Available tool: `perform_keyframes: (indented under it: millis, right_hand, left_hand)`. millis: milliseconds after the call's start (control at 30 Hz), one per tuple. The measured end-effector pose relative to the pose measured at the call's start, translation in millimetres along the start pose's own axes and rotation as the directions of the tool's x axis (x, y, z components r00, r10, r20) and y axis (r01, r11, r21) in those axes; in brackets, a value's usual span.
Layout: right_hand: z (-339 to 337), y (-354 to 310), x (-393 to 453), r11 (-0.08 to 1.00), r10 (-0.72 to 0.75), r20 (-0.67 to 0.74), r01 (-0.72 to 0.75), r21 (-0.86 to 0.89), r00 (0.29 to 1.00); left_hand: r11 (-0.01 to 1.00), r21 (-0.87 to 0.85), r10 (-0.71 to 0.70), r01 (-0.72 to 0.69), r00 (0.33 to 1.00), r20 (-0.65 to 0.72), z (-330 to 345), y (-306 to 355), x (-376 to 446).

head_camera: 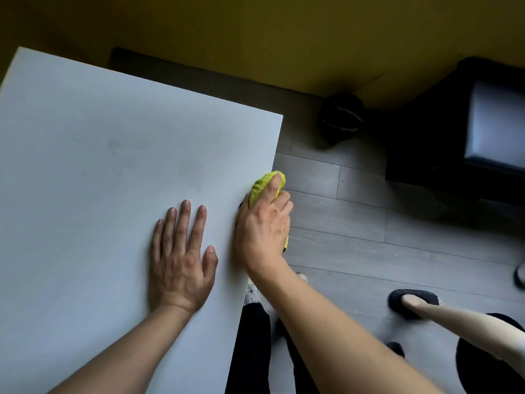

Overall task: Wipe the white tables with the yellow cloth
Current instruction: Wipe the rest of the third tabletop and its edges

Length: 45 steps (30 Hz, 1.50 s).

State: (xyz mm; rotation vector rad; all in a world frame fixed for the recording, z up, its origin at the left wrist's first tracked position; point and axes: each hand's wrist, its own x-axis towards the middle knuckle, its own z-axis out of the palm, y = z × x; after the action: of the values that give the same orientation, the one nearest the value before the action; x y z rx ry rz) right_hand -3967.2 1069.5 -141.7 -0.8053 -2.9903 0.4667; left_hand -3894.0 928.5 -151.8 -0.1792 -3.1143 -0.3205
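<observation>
Hands work at the right side of a large white rectangular table top, which fills the left half of the head view. Flat on that surface lies the left hand, palm down, fingers straight and slightly spread, holding nothing. Just beside it, at the table's right edge, the right hand grips a bunched yellow terry cloth; its fingers curl over the cloth and press it against the edge of the top, so the cloth sits half on the rim and half past it, over the floor. A small strip of the same yellow shows below the hand near the wrist.

Grey wood-look plank flooring lies beyond the table. A dark ball with pale seams rests on the floor near the yellow wall, and a black boxy piece of furniture with a glossy side stands at the upper right. At the lower right, another person's bare leg in a black slipper stands on the planks.
</observation>
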Motion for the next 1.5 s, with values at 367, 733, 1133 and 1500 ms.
perform_keyframes:
  millis: [367, 733, 1133, 1500]
  right_hand:
    - [-11.5, -28.6, 118.7, 0.979, 0.073, 0.081, -0.087, 0.187, 0.994]
    - [-8.2, 27.8, -69.4, 0.983, -0.043, 0.089, 0.027, 0.179, 0.995]
    - [-9.7, -4.6, 49.7, 0.967, 0.010, 0.057, -0.025, 0.252, 0.998]
    - [-8.3, 50.5, -106.6, 0.961, -0.159, 0.109, 0.129, 0.246, 0.981]
  left_hand:
    - [0.998, -0.068, 0.010, -0.010, 1.000, 0.007, -4.8, -5.2, -0.1]
    - [0.995, -0.097, 0.029, -0.030, 0.999, -0.020, -1.6, -7.9, 0.0]
    - [0.994, -0.110, 0.022, -0.025, 0.999, -0.029, -2.1, -8.2, 3.6]
    - [0.997, -0.072, -0.002, 0.000, 0.999, -0.039, -2.9, -5.5, 0.6]
